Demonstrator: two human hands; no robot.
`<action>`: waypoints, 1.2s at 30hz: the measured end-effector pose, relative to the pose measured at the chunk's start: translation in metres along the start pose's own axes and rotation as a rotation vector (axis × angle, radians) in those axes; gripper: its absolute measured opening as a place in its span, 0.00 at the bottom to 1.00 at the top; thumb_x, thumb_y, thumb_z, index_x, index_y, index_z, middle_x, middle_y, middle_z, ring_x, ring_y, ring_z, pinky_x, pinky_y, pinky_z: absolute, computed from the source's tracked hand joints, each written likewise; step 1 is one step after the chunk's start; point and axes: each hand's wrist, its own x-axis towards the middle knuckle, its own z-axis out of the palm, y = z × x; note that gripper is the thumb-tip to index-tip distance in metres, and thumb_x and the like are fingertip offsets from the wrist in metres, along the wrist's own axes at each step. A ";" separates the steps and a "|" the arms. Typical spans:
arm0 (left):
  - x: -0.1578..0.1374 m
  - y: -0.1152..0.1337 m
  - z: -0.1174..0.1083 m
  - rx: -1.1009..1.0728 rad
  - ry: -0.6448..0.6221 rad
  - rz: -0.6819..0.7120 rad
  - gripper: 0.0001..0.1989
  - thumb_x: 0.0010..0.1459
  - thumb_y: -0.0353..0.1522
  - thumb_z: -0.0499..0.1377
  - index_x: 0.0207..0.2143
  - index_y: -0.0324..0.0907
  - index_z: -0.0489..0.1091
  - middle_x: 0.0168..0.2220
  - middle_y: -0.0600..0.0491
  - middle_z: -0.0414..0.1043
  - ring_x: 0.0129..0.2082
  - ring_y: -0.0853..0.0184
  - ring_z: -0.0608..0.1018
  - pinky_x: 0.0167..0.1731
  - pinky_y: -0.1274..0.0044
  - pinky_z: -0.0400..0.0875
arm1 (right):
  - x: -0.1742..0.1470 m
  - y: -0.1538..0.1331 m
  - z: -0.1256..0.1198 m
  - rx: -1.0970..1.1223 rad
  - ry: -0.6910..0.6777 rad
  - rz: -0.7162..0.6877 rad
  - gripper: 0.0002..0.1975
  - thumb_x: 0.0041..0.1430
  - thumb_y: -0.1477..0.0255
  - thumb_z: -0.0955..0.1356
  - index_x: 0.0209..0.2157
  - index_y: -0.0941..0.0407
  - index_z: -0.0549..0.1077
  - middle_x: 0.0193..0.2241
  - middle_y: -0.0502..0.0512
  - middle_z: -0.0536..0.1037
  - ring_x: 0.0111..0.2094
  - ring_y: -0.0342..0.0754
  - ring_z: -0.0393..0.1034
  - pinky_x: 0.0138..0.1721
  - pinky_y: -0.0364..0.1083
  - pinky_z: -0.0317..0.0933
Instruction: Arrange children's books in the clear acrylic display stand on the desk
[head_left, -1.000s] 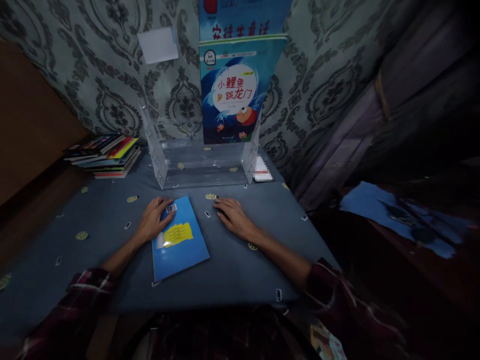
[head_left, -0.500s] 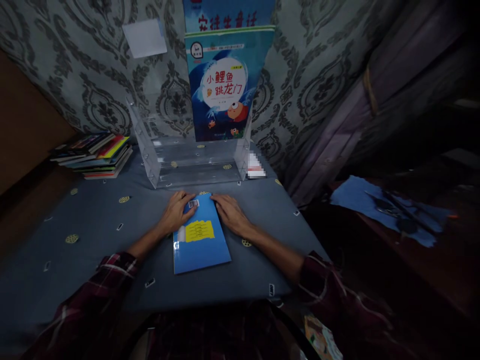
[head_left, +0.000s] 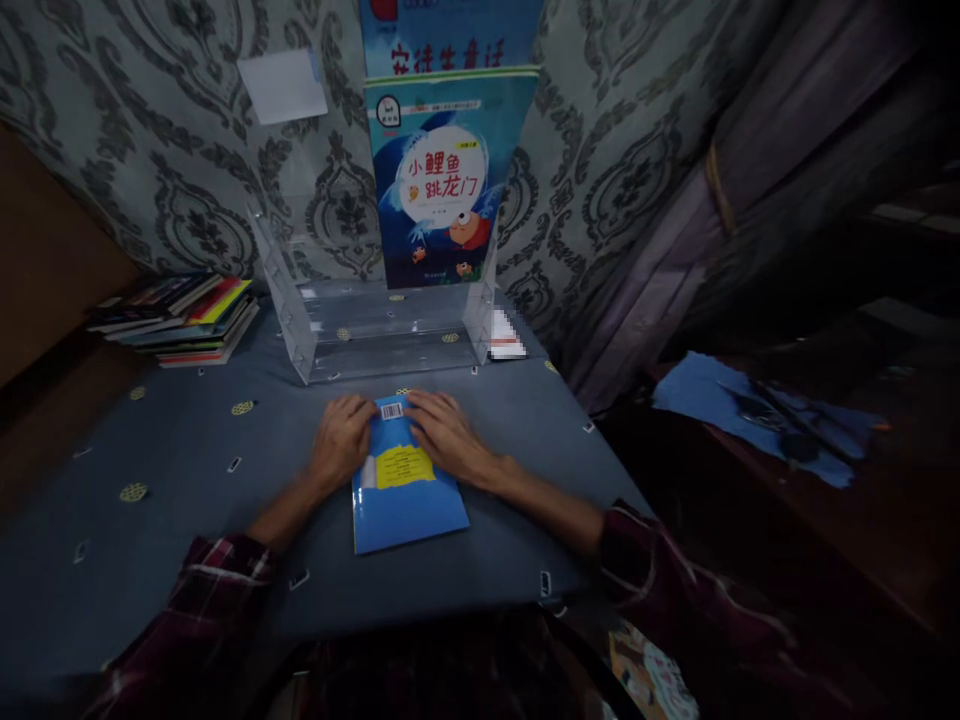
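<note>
A thin blue book (head_left: 409,520) lies on the cloth-covered table, its back cover with a yellow patch and barcode facing up. My left hand (head_left: 343,440) is at the book's upper left edge, fingers curled against it; its thumb is mostly hidden. Across the upper right of the cover rests my right hand (head_left: 448,435), fingers stretched out and lying on it. Just beyond stands a clear acrylic book rack (head_left: 296,300). On its upper part are a fish picture book (head_left: 439,190) and, above that, another blue book (head_left: 450,30).
A stack of books (head_left: 191,320) sits at the back left of the patterned table (head_left: 187,520). A partly blurred white item (head_left: 508,345) is beside the rack's right end. To the right, a blue cloth (head_left: 697,400) carries dark tools. A patterned curtain (head_left: 202,130) hangs behind.
My left thumb has drawn back from the cover to the book's left edge. My right fingers have moved left from the right edge onto the cover. The book lies almost as before.
</note>
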 end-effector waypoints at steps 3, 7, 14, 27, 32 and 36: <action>-0.004 0.007 0.000 0.083 -0.073 -0.006 0.13 0.59 0.22 0.51 0.39 0.43 0.72 0.41 0.47 0.76 0.44 0.57 0.76 0.46 0.65 0.69 | 0.011 -0.014 0.009 0.004 -0.089 -0.070 0.21 0.71 0.73 0.62 0.63 0.56 0.69 0.64 0.63 0.71 0.69 0.55 0.60 0.70 0.62 0.53; -0.002 0.012 -0.002 0.134 -0.149 -0.048 0.12 0.60 0.22 0.51 0.40 0.43 0.71 0.40 0.47 0.75 0.44 0.56 0.76 0.45 0.67 0.70 | 0.015 -0.017 0.017 0.025 -0.144 -0.018 0.23 0.72 0.70 0.62 0.65 0.60 0.65 0.65 0.67 0.69 0.70 0.56 0.57 0.70 0.62 0.52; 0.002 0.019 -0.007 0.234 -0.238 -0.055 0.11 0.63 0.24 0.51 0.41 0.41 0.71 0.41 0.46 0.75 0.44 0.54 0.75 0.44 0.65 0.69 | -0.002 -0.005 0.004 0.020 -0.130 0.194 0.26 0.71 0.66 0.63 0.66 0.60 0.65 0.68 0.69 0.64 0.72 0.57 0.53 0.71 0.64 0.47; 0.003 0.013 -0.003 0.210 -0.187 -0.035 0.10 0.64 0.25 0.51 0.41 0.42 0.70 0.41 0.47 0.73 0.44 0.55 0.74 0.43 0.65 0.67 | -0.002 -0.008 0.000 0.050 -0.104 0.252 0.25 0.70 0.67 0.65 0.65 0.61 0.67 0.67 0.68 0.66 0.71 0.56 0.55 0.71 0.62 0.46; 0.004 0.015 -0.004 0.186 -0.197 -0.049 0.11 0.66 0.26 0.49 0.41 0.43 0.70 0.40 0.48 0.73 0.43 0.56 0.74 0.43 0.66 0.67 | -0.002 -0.008 -0.001 0.056 -0.092 0.242 0.24 0.69 0.68 0.65 0.64 0.59 0.68 0.67 0.66 0.67 0.71 0.55 0.56 0.71 0.62 0.47; 0.005 0.016 -0.006 0.174 -0.204 -0.057 0.11 0.66 0.26 0.49 0.40 0.42 0.70 0.41 0.47 0.74 0.43 0.56 0.74 0.43 0.65 0.67 | -0.001 -0.008 -0.002 0.054 -0.102 0.246 0.24 0.69 0.68 0.65 0.64 0.59 0.68 0.67 0.66 0.67 0.71 0.55 0.56 0.71 0.62 0.47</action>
